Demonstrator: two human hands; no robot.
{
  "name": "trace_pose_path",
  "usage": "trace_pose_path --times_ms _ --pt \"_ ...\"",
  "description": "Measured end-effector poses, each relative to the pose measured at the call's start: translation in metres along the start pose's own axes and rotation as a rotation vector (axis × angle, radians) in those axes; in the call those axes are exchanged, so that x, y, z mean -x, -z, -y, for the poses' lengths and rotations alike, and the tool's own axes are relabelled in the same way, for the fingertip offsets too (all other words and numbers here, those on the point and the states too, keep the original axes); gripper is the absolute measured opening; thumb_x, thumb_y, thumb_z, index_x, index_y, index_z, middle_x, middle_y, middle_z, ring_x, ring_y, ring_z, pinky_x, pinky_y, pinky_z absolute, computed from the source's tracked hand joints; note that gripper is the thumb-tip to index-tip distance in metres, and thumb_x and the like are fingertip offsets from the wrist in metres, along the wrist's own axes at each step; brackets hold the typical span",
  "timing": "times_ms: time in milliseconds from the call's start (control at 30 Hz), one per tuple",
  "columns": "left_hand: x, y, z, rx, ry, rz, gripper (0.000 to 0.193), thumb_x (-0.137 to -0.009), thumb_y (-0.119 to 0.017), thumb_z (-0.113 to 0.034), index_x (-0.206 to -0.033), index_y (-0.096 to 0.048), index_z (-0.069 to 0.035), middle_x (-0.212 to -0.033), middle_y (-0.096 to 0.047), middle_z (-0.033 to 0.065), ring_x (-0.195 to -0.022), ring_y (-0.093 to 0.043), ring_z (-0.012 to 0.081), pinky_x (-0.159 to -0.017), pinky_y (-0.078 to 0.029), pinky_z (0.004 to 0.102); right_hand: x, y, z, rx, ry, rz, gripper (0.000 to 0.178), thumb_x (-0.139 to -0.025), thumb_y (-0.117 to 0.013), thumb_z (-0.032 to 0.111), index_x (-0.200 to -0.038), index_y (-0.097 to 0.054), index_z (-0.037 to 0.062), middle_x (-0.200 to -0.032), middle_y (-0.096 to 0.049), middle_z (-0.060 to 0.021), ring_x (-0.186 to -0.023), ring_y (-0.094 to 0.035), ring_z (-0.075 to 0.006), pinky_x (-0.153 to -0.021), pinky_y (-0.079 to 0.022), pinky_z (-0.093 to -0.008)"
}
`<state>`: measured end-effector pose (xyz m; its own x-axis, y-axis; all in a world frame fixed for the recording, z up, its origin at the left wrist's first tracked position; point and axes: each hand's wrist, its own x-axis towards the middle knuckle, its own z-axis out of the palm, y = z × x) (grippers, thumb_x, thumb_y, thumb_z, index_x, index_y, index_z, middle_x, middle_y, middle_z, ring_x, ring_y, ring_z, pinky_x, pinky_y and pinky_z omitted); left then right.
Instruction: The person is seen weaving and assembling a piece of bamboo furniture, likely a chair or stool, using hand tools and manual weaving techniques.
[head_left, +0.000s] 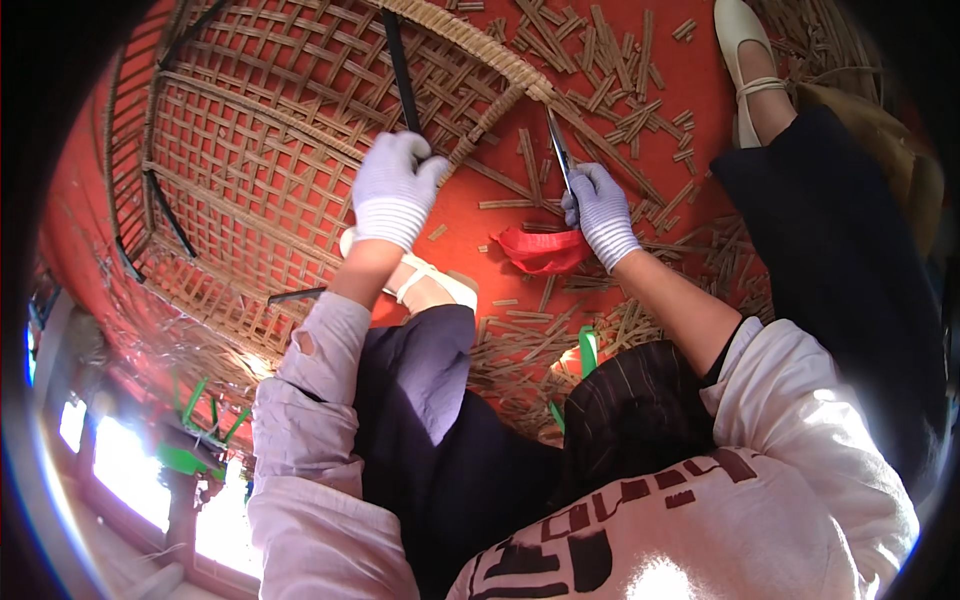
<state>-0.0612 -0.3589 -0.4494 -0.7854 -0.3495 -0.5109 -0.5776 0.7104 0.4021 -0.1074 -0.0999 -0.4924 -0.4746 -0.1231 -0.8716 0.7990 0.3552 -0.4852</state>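
A large woven wicker piece (240, 150) with an open lattice, wrapped rims and black bars fills the upper left. My left hand (392, 195), in a white knit glove, lies against its near right edge with fingers curled; whatever they pinch is hidden. My right hand (603, 210), gloved alike, is closed around a slim metal-bladed tool (558, 143). Whether that is a knife or scissors, I cannot tell. Its tip points up toward the wrapped corner (538, 88) of the wicker. Just below the right hand, a crumpled red bag (542, 250) rests on the floor.
Short cut strips (610, 70) litter the red floor (470, 225). My outstretched leg (800, 200) and a pale shoe (743, 30) lie at right. The other shoe (440, 283) sits near the wicker. Green legs (588, 350) show beside me; bright windows (130, 470) stand lower left.
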Motion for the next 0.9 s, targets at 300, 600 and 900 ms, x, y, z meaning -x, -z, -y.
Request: trace_pose_path --times_ms 300,600,900 --pt "0.011 -0.023 -0.015 -0.455 0.007 0.116 0.038 -0.077 -0.075 -0.028 -0.108 -0.061 -0.011 -0.101 -0.057 0.0132 -0.095 -0.061 0.0321 -0.079 -0.051 0.0446 0.000 0.005 0.006 0.088 0.010 0.021 0.016 -0.098 -0.052 0.020 -0.099 -0.059 0.0064 -0.065 -0.057 -0.0014 -0.050 -0.053 -0.0094 -0.047 -0.043 -0.0259" --pt "-0.009 -0.023 -0.009 -0.482 -0.070 -0.014 0.030 -0.077 -0.070 -0.020 -0.103 -0.061 -0.009 -0.107 -0.053 0.0145 -0.089 -0.062 0.0340 -0.078 -0.051 0.0448 -0.023 0.015 0.021 0.138 0.281 -0.032 0.016 -0.098 -0.051 0.018 -0.097 -0.060 0.0048 -0.065 -0.057 -0.0013 -0.051 -0.051 -0.0078 -0.048 -0.042 -0.0242" --pt "-0.037 -0.032 0.007 -0.423 0.067 -0.029 0.038 -0.080 -0.066 -0.015 -0.117 -0.057 -0.009 -0.116 -0.052 0.0188 -0.097 -0.061 0.0397 -0.087 -0.050 0.0472 -0.039 0.023 0.004 0.157 0.223 0.010 0.023 -0.095 -0.056 0.025 -0.092 -0.062 0.0031 -0.065 -0.059 -0.0045 -0.053 -0.052 -0.0110 -0.052 -0.044 -0.0284"
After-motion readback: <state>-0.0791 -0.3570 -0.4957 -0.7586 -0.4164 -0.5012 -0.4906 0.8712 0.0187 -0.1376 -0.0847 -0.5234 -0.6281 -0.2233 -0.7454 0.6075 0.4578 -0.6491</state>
